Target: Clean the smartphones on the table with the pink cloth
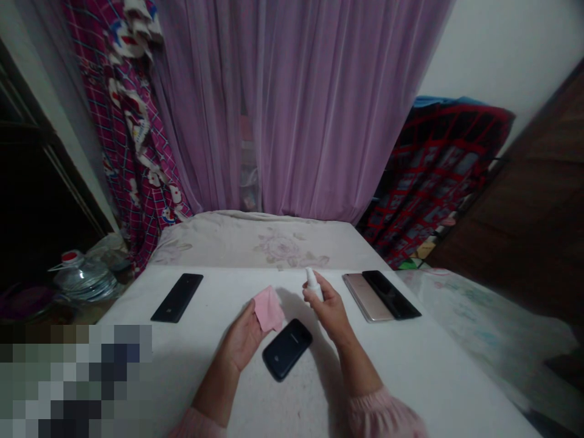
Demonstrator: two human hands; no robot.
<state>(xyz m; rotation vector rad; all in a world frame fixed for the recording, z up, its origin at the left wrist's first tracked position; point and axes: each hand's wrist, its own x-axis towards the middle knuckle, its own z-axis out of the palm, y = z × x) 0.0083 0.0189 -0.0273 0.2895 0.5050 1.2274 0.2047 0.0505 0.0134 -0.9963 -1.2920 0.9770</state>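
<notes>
My left hand (239, 340) holds a small pink cloth (269, 309) by its edge, palm turned partly up. In my right hand (329, 309) is a small white spray bottle (312, 284), gripped upright with its nozzle at the top. Between and below the two hands, a dark phone (287, 350) lies tilted at an angle on the white-covered table (292, 401). Its back faces up, with a camera near the top end. Neither hand touches this phone.
A black phone-sized panel (177, 298) lies at the left. On the right, a rose-gold tablet (365, 297) lies beside a black one (392, 295). Purple curtains (314, 109) hang behind the table. A water jug (84, 277) stands off the left side.
</notes>
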